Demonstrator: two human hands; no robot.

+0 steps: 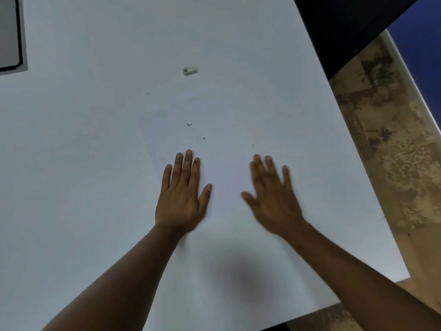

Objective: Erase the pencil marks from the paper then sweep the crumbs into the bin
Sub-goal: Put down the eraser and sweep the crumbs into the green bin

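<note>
Both hands are lying flat with fingers straight, holding nothing; the left hand (182,197) is pressing the paper (226,144) near the table's (71,163) near edge, the right hand (274,199), blurred, is perhaps skimming it; dark crumbs (189,124) are sitting mid-sheet, light and easily scattered; the eraser (190,70) is resting beyond, towards the far edge; the thin sheet is likely sliding unless pinned

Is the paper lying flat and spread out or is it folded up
Spread flat. The paper lies open on the table, the left hand flat on it, with no fold showing.
</note>
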